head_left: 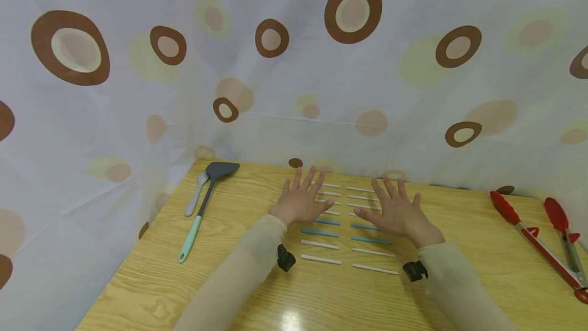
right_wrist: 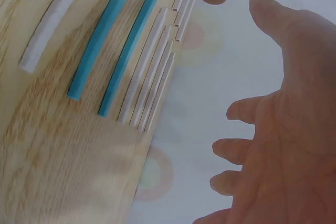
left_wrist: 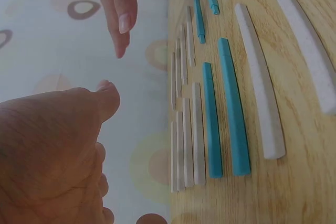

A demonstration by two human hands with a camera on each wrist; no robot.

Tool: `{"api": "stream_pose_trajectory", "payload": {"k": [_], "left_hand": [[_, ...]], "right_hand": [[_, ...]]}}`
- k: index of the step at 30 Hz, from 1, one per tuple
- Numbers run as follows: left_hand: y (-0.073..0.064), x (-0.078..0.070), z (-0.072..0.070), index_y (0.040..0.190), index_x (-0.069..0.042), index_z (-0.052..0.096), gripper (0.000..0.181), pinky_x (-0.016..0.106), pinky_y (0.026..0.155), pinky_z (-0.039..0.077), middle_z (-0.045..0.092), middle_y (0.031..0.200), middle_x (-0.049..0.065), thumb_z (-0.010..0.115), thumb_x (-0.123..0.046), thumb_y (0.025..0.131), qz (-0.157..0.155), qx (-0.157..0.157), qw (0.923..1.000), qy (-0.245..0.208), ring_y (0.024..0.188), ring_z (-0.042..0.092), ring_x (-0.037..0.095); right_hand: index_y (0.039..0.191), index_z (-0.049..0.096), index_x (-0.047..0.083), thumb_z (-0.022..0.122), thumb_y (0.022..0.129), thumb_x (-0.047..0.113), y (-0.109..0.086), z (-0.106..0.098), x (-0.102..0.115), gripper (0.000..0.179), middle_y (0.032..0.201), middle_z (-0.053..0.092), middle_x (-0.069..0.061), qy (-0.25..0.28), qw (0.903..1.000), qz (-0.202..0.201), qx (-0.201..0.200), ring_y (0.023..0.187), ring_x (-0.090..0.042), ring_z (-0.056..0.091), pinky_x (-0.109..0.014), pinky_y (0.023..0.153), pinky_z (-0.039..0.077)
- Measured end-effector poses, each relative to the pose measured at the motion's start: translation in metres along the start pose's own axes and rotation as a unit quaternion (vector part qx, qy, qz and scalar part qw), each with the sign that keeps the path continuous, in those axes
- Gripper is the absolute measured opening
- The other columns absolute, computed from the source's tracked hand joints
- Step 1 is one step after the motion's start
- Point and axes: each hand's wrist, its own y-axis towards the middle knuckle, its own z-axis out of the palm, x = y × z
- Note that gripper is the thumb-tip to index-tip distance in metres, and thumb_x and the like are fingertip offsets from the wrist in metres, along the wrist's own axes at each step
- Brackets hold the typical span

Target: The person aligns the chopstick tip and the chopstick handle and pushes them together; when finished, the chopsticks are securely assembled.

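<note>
Two columns of thin sticks lie on the wooden table, white ones (head_left: 321, 259) at the near and far ends and blue ones (head_left: 320, 232) between them. Over the left column my left hand (head_left: 299, 203) spreads its fingers, holding nothing. My right hand (head_left: 398, 212) spreads likewise over the right column, also with nothing in it. Both hands hide parts of some sticks. In the left wrist view the blue sticks (left_wrist: 234, 108) and white sticks (left_wrist: 260, 82) show apart from the left hand. The right wrist view has the right hand (right_wrist: 294, 114) apart from the blue sticks (right_wrist: 131, 48).
At the table's left lie a dark spatula (head_left: 198, 221) with a mint handle and a grey spoon (head_left: 196, 195). Two red-tipped tongs (head_left: 544, 249) (head_left: 567, 239) lie at the right. A curtain (head_left: 294, 86) with circles hangs behind the wooden table (head_left: 257, 290).
</note>
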Motion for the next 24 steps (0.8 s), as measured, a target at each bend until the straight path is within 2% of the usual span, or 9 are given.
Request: {"api": "stream_pose_trajectory", "payload": {"k": [7, 16, 20, 24], "left_hand": [[0.010, 0.005, 0.006, 0.153, -0.036, -0.016, 0.079, 0.055, 0.115, -0.004, -0.019, 0.162, -0.004, 0.025, -0.072, 0.095, -0.012, 0.015, 0.9996, 0.021, 0.141, -0.030, 0.023], [0.008, 0.007, 0.003, 0.154, -0.035, -0.014, 0.077, 0.054, 0.115, -0.006, -0.021, 0.161, -0.007, 0.026, -0.069, 0.098, -0.013, 0.018, 0.9997, 0.014, 0.140, -0.030, 0.021], [0.008, 0.007, 0.000, 0.156, -0.031, -0.011, 0.077, 0.054, 0.115, -0.004, -0.017, 0.162, -0.006, 0.028, -0.066, 0.100, 0.002, 0.007, 0.9999, 0.015, 0.143, -0.025, 0.025], [0.010, 0.008, -0.004, 0.160, -0.025, 0.000, 0.076, 0.056, 0.115, 0.004, -0.004, 0.164, -0.001, 0.032, -0.062, 0.101, 0.039, -0.029, 0.9986, 0.020, 0.147, -0.012, 0.028]], "right_hand": [[0.158, 0.014, 0.006, 0.041, 0.088, 0.079, 0.001, 0.001, 0.001, 0.105, 0.160, 0.002, -0.028, -0.004, 1.0000, -0.002, -0.001, 0.141, -0.055, -0.004, -0.082, 0.095, -0.001], [0.157, 0.017, 0.004, 0.045, 0.090, 0.075, 0.003, -0.001, 0.003, 0.101, 0.159, 0.005, -0.030, 0.000, 1.0000, -0.009, 0.001, 0.140, -0.057, 0.000, -0.083, 0.094, 0.003], [0.157, 0.018, 0.003, 0.047, 0.092, 0.071, 0.007, -0.001, 0.000, 0.098, 0.158, 0.006, -0.030, 0.007, 0.9999, -0.012, 0.001, 0.140, -0.057, 0.001, -0.083, 0.094, 0.004], [0.156, 0.021, 0.001, 0.050, 0.096, 0.063, 0.013, 0.001, -0.008, 0.091, 0.157, 0.015, -0.031, 0.008, 0.9992, -0.038, -0.008, 0.139, -0.057, 0.011, -0.083, 0.093, 0.012]]}}
